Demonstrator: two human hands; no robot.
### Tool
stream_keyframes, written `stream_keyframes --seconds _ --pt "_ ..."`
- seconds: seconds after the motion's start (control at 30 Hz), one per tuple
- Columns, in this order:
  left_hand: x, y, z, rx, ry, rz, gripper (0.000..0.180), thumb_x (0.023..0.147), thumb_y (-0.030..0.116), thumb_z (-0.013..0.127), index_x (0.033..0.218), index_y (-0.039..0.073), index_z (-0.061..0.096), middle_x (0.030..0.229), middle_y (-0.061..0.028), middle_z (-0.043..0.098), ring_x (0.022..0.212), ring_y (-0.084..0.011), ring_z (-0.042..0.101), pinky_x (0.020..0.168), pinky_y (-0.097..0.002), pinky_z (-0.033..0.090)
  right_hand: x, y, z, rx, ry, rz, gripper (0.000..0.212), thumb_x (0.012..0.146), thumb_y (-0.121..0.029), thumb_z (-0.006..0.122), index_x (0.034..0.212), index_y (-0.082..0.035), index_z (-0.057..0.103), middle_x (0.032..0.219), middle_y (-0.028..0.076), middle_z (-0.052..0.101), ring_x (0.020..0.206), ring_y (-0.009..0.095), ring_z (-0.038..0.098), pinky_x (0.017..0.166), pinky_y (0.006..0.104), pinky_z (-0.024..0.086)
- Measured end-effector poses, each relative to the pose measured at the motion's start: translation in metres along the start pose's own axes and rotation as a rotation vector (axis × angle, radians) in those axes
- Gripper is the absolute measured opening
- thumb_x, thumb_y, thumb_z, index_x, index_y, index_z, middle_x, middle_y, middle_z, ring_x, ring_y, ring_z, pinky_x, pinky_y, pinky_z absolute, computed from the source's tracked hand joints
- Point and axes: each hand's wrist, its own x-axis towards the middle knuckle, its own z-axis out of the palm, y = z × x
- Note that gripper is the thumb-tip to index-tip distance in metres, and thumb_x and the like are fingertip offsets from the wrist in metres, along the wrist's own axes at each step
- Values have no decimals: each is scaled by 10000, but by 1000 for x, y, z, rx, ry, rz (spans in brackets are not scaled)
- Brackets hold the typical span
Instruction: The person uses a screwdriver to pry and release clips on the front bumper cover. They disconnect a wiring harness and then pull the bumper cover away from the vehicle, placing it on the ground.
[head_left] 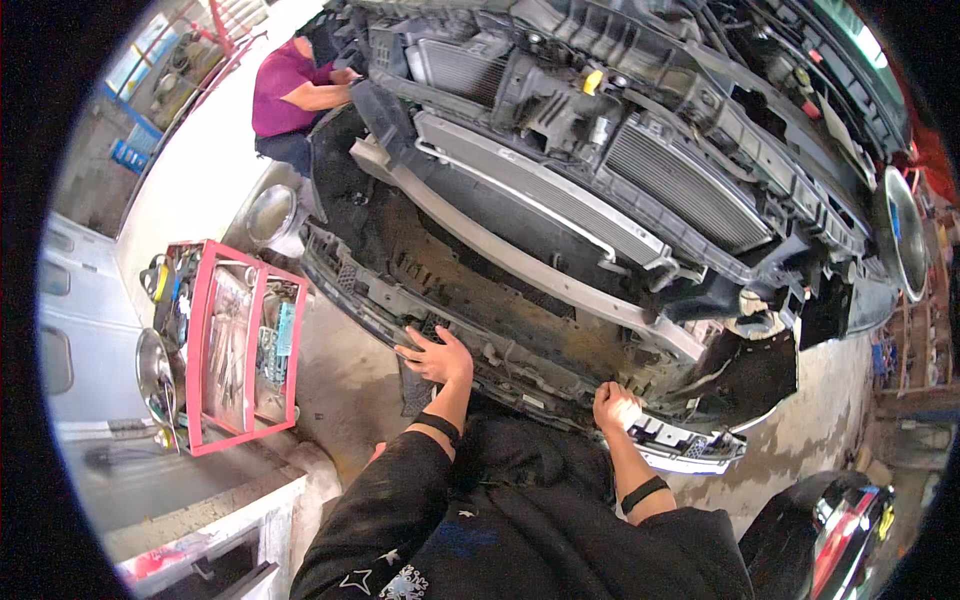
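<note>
A long black front bumper (pixel 497 368) runs across in front of me, below the opened-up nose of a car. My left hand (pixel 438 357) rests on its near edge, left of the middle, with the fingers spread. Farther right, my right hand (pixel 615 407) is closed over the same edge, fingers curled; bright light falls on it. Beyond the bumper, a pale curved crossbeam (pixel 520 258) spans the car. Behind that sit a long radiator (pixel 545 190) and a second finned one (pixel 685 185). The underside of the bumper is hidden.
At the far left, a person in a purple shirt (pixel 285 95) reaches toward the car's corner. A red-framed tool cart (pixel 205 345) full of tools stands left of me. A white cabinet (pixel 270 535) is at the lower left. Damp patches mark the concrete floor (pixel 790 430).
</note>
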Motion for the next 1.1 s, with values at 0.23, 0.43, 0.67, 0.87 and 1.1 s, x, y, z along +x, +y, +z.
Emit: stream_keyframes --seconds 0.23,0.43,0.67,0.87,1.1 --pt "-1 -2 -1 -17 42 13 618 961 470 437 1496 264 205 1564 -121 55 1349 -386 272 964 -488 451 0 -1 6 29 127 -7 237 860 -242 520 689 -111 619 674 80 646 642 284 617 642 432 490" --pt "-1 -2 0 -30 46 29 620 957 463 452 1492 256 218 1564 -124 57 1343 -391 274 968 -503 435 0 0 5 71 108 -5 256 859 -251 513 681 -98 614 672 80 636 641 295 606 670 440 480" --pt "-3 -1 -4 -41 -7 6 615 964 471 430 1497 267 200 1563 -124 43 1365 -379 238 969 -503 441 0 0 3 65 68 11 240 851 -236 522 691 -93 627 733 83 669 703 299 637 682 443 494" --pt "-2 -4 -5 -29 16 14 614 972 478 402 1502 257 183 1559 -134 38 1361 -385 234 962 -499 449 -1 -1 5 44 49 14 222 834 -235 532 717 -88 649 749 89 676 709 295 641 697 437 500" --pt "-3 -5 -7 -13 -10 30 627 974 483 389 1507 242 161 1558 -147 30 1357 -390 232 949 -506 456 -3 2 7 51 105 -33 220 844 -232 541 702 -90 630 714 86 661 675 288 630 647 424 509"
